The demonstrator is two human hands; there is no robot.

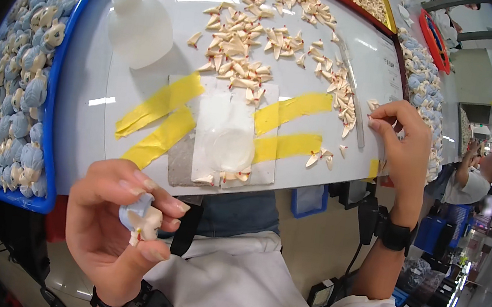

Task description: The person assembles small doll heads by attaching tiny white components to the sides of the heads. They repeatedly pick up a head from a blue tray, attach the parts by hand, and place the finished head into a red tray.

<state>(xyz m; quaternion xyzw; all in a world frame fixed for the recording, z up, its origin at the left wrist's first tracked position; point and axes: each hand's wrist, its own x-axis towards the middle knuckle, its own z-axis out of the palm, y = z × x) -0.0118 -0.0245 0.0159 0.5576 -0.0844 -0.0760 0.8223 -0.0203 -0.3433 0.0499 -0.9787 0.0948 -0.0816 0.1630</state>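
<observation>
“Holding a blue-haired head (143,217), face turned right, the left hand (97,215) is in front of the table (84,121); and the right hand (406,139)?”

“Pinched narrow, whether on anything I cannot tell; one cream piece (372,104) lies just beyond its fingertips (375,124), the head well apart to its left”

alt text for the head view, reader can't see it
A left hand holds a small blue-and-cream figurine head, while the right hand is beside red-tipped cream pieces scattered on a white table. A blue tray of similar heads lies at left, near a translucent bottle.
</observation>
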